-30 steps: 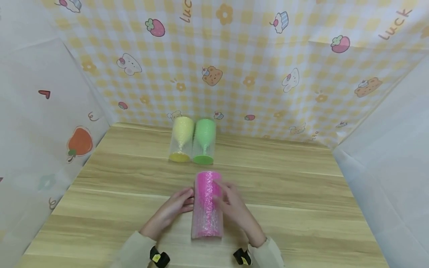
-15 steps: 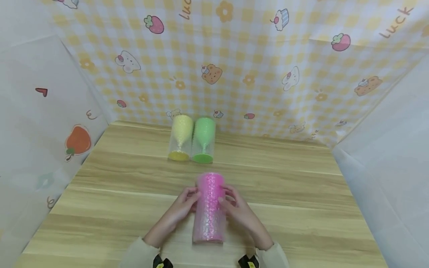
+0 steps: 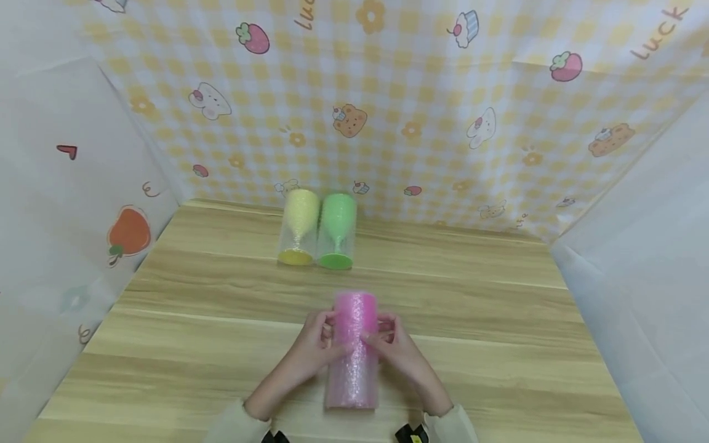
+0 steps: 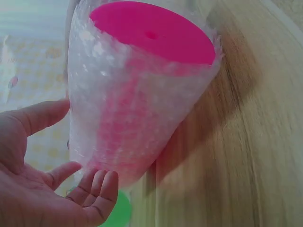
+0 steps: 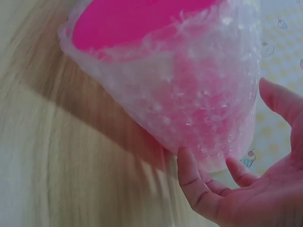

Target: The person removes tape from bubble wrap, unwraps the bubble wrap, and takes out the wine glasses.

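A pink goblet (image 3: 356, 314) in clear bubble wrap (image 3: 352, 384) lies lengthwise before me, its foot towards me. That foot shows as a flat pink disc (image 4: 156, 30) in the left wrist view. My left hand (image 3: 312, 341) holds it from the left, thumb across the wrap. From the right, my right hand (image 3: 400, 344) holds it with the thumb on top and fingers curled at the side. Further back, a yellow goblet (image 3: 301, 212) and a green goblet (image 3: 338, 212) lie side by side, also in clear wrap. Whether the pink goblet touches the table is hard to tell.
The wood-grain table (image 3: 471, 320) extends to both sides. A yellow checked cloth (image 3: 410, 92) hangs along the back edge, with white cloth (image 3: 50, 203) at the left and more white sheeting (image 3: 653, 295) at the right.
The pink goblet has shifted slightly right and towards me. My left thumb has come over the wrap, and my right hand has settled against the goblet's side.
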`<state>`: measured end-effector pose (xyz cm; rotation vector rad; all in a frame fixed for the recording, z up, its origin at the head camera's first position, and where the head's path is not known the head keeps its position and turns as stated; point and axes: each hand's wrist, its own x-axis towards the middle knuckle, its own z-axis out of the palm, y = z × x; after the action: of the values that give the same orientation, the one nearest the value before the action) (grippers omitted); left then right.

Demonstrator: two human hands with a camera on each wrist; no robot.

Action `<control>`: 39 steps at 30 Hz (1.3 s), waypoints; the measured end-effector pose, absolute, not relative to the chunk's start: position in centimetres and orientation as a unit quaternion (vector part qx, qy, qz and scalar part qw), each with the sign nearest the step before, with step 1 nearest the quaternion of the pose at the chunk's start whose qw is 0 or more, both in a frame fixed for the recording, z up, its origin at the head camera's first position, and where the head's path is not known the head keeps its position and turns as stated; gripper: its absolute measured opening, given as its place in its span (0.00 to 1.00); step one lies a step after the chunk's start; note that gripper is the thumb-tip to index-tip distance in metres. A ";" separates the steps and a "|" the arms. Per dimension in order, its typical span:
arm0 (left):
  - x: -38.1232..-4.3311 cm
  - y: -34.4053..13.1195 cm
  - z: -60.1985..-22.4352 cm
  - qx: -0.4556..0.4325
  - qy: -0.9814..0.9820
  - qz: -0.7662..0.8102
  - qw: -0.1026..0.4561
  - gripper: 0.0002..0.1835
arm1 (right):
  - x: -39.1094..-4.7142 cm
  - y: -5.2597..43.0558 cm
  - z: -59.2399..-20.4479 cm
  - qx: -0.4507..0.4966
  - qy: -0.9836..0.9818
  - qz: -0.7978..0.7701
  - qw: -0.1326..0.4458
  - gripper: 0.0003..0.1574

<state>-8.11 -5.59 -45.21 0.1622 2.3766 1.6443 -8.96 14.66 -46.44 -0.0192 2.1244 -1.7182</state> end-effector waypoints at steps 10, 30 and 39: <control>-9.3 -5.0 -46.3 0.114 0.814 0.554 0.133 0.44 | -8.7 16.8 -47.1 0.016 0.754 -0.631 0.180 0.45; -9.7 -5.5 -47.3 0.029 0.719 0.670 0.185 0.34 | -9.0 17.1 -47.1 -0.027 0.721 -0.658 0.213 0.45; -9.4 -5.5 -47.6 0.088 0.794 0.586 0.135 0.40 | -9.0 16.7 -47.7 -0.036 0.745 -0.631 0.215 0.44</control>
<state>-9.44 -5.49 -47.58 0.2558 2.3019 1.6969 -8.96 16.70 -47.66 -0.1004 2.0650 -1.7488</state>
